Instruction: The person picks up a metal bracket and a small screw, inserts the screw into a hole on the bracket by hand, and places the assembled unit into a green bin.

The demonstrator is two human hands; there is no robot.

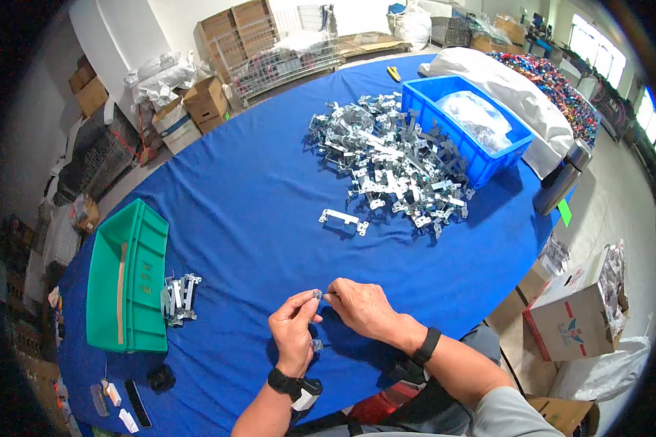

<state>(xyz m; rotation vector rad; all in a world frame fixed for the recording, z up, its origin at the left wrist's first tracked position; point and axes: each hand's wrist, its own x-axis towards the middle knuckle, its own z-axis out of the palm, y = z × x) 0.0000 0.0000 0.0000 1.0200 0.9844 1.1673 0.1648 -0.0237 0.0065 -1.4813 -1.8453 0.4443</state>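
Observation:
My left hand (293,329) is closed around a small metal bracket (317,345), whose ends show above and below the fingers. At the bracket's upper end my right hand (363,306) is pinched, with a thin dark bit at the fingertips too small to name. The two hands nearly touch. Beyond them one bracket (344,221) lies alone on the blue cloth (240,197), in front of a large heap of similar metal brackets (386,156). A few more brackets (181,298) are gathered in a small stack to the left.
Beside the small stack stands a green crate (147,280). A blue crate (463,149) with clear plastic bags (477,120) is behind the heap. A steel flask (563,177) stands at the right edge, a phone (138,403) lies lower left, and a carton (572,309) is on the right.

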